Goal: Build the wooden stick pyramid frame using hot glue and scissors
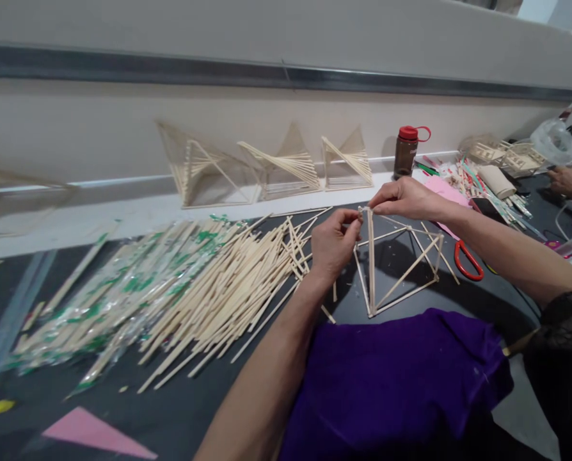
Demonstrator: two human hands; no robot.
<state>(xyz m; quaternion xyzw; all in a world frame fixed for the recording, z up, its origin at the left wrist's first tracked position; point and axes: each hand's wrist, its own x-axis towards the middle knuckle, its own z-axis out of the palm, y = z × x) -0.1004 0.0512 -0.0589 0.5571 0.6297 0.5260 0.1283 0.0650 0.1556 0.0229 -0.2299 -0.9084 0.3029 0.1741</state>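
A frame of thin wooden sticks (pixel 405 275) stands on the dark table, its corners bound together. At its top left corner, above the upright sticks (pixel 371 269), both hands meet. My left hand (pixel 334 243) is closed there, thumb and fingers pinched at the corner; exactly what lies between the fingertips is too small to make out. My right hand (pixel 404 200) reaches over from the right and pinches the top end of the uprights. To the left lies a pile of loose wooden sticks (pixel 233 282), beside sticks in clear wrappers with green print (pixel 137 282).
Finished-looking stick models (pixel 293 166) line the wall, beside a brown bottle with a red lid (pixel 405 150). Red-handled scissors (pixel 468 261) lie right of the frame. Purple cloth (pixel 401 378) sits in front. Pink paper (pixel 96 432) lies front left. Another person's hand (pixel 571 182) shows far right.
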